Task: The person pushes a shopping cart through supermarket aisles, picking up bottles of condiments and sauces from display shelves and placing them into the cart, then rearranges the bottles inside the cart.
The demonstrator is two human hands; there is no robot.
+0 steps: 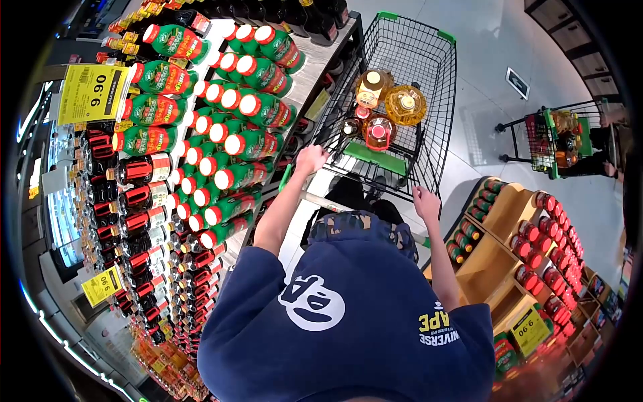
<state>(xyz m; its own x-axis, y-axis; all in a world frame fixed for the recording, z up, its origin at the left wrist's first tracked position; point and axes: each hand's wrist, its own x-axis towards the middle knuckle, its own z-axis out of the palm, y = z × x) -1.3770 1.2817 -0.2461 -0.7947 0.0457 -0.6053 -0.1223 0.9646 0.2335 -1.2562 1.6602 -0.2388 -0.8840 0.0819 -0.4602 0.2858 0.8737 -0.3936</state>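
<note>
In the head view, your curled left hand (312, 159) at twelve o'clock and right hand (426, 204) at three adjoin the black-wire, green-trimmed shopping cart (375, 157) at one. I cannot tell whether fingers clamp it; a round, golden, translucent bottle (406, 108) stands inside.

Pale tiled floor (479, 77), wooden shelving (510, 206)

Shop, supermarket type. Landmark: black wire-mesh shopping cart with green plastic trim (442, 87), holding clear plastic bottles of yellow and amber liquid (406, 105). Left of cart: dense rows of matching green plastic bottles with red labels and pale caps (268, 110), plus yellow rectangular price sign reading 6.90 (94, 94). Below and right of cart: tan wooden display stand (482, 278), red-lidded jars stacked (529, 278). Right of cart: second black-and-green wire cart (586, 134), loaded, on grey tiled floor (479, 74).
</note>
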